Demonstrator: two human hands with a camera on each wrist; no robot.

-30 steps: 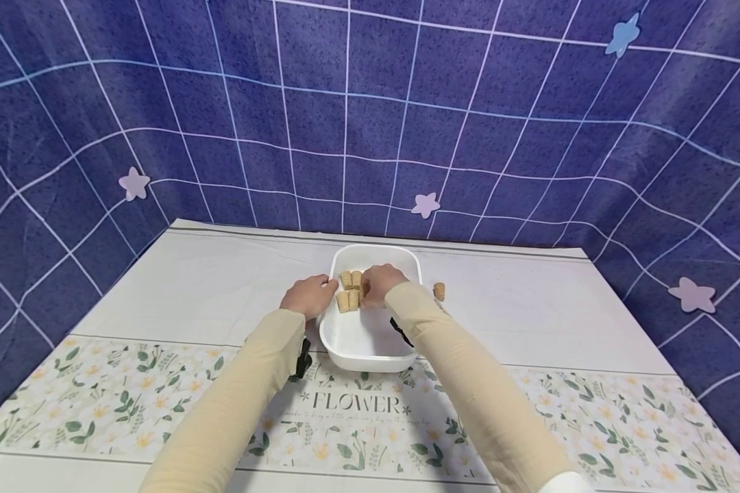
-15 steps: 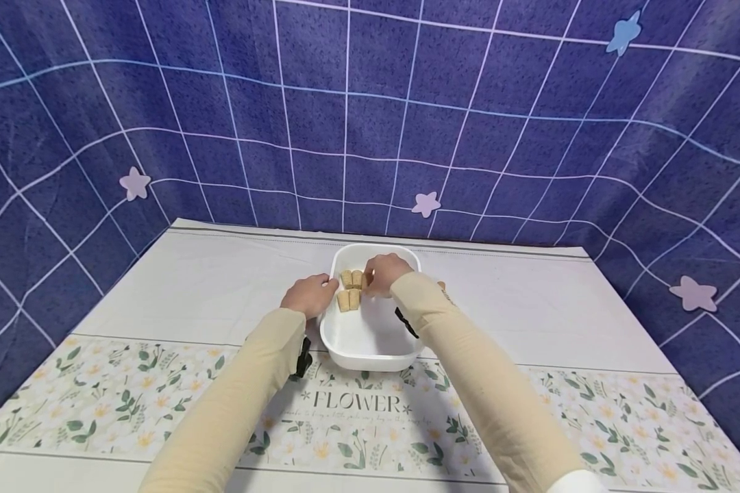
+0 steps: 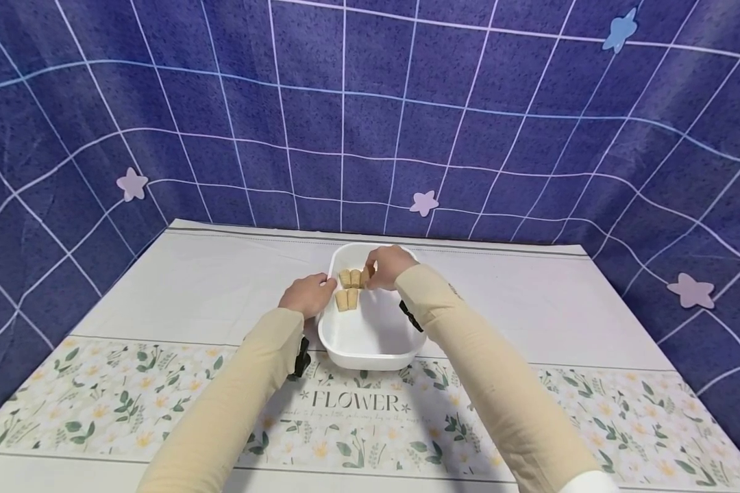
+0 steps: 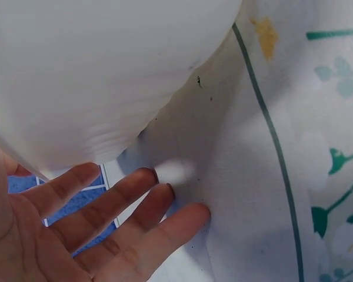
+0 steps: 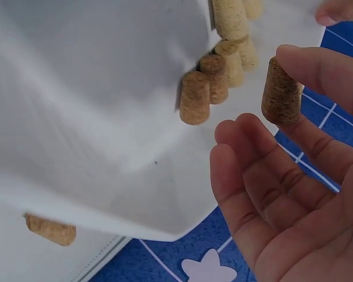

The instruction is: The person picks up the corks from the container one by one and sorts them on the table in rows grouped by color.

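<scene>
Inside the white plastic tub (image 3: 370,342), several corks (image 3: 347,299) stand or lie close together near its left wall. My right hand (image 3: 390,267) is over the tub's far part. In the right wrist view, its thumb and index finger pinch one cork (image 5: 282,94); the other fingers are loosely bent. More corks (image 5: 195,98) line up in the tub beside that hand. At the left rim is my left hand (image 3: 308,296), its thumb at the rim and its fingers (image 4: 129,182) outside. An index fingertip touches the outer wall there; the thumb is mostly hidden.
A loose cork (image 5: 50,229) lies on the table outside the tub, hidden by the right arm in the head view. The tablecloth (image 3: 222,274) is white with a flowered band in front. A blue grid curtain (image 3: 370,123) with stars hangs behind.
My right hand has moved slightly back and to the right inside the tub. Its forearm now hides the loose cork on the table. The left hand and tub stay put.
</scene>
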